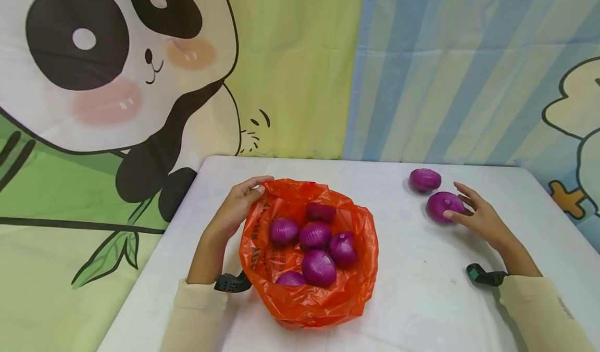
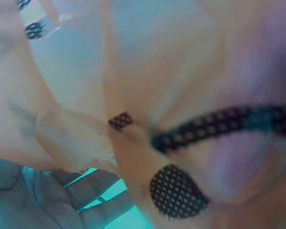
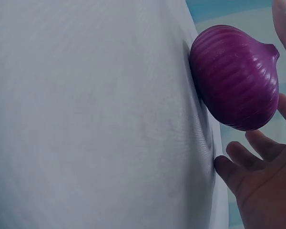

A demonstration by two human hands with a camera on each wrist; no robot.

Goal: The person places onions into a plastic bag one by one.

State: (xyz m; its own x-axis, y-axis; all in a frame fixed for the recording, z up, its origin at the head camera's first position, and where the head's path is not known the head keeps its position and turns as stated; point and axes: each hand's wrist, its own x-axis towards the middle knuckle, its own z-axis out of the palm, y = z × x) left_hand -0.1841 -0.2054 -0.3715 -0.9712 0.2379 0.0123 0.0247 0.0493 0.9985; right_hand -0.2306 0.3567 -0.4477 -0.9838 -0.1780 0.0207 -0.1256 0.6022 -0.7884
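Note:
An orange-red plastic bag (image 1: 367, 258) stands with its mouth wide on the white table, several purple onions (image 1: 319, 268) inside it. My left hand (image 1: 241, 201) holds the bag's rim at its far left, thumb over the edge; the left wrist view has the palm (image 2: 43, 200) beside the blurred bag wall. To the right, my right hand (image 1: 483, 216) is spread around a purple onion (image 1: 444, 207) on the table. In the right wrist view its fingers (image 3: 257, 155) are apart, close beside the onion (image 3: 236, 78). Another onion (image 1: 425, 179) lies just behind.
The white table (image 1: 398, 300) reaches back to a cloth backdrop (image 1: 300, 81) with a cartoon panda and stripes. Black wrist cameras (image 1: 485, 275) sit at both sleeves, the left one right by the bag's side.

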